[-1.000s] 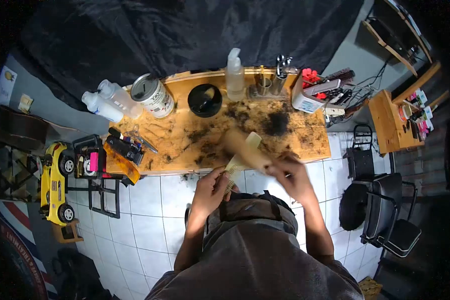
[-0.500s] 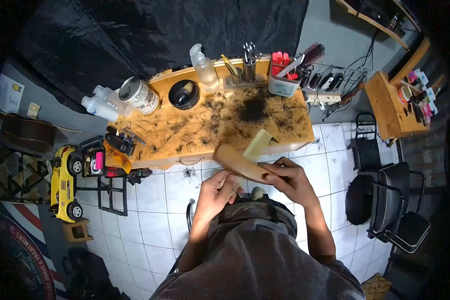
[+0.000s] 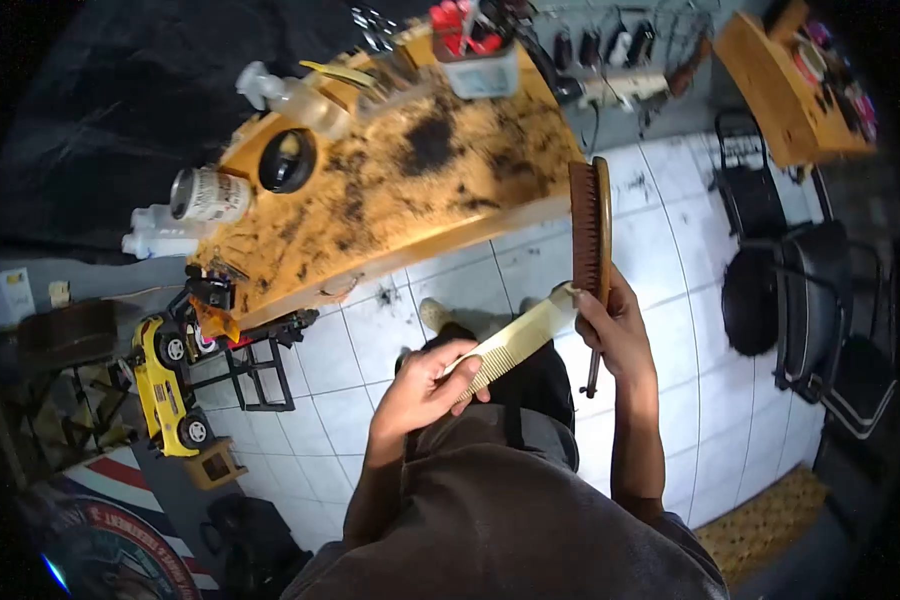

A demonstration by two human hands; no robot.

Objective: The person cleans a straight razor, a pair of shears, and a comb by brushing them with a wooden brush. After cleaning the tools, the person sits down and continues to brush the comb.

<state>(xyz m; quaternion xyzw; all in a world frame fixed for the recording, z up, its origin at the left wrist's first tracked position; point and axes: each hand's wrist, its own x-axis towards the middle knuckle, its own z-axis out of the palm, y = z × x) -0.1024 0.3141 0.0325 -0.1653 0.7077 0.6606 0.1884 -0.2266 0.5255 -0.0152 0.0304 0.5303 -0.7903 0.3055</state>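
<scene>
My left hand (image 3: 428,390) is closed on the toothed end of a pale yellow comb (image 3: 520,338), which slants up to the right. The comb's far end reaches the fingers of my right hand (image 3: 615,325). That hand grips a wooden brush (image 3: 592,225) with reddish-brown bristles, held upright with the bristles facing left. A thin dark rod sticks out below the same hand. Both hands are in front of my body, off the near edge of the wooden counter (image 3: 370,262), where dark hair clippings (image 3: 430,142) lie scattered.
On the counter stand a spray bottle (image 3: 295,100), a can (image 3: 210,195), a black bowl (image 3: 287,160) and a tub (image 3: 480,72) of red clips. A yellow toy car (image 3: 165,385) is at left. Black chairs (image 3: 820,290) stand at right on the tiled floor.
The brush has turned from slanting across my hands to upright at the right. The comb now stretches between both hands. The view has turned, with the counter shifted up and left.
</scene>
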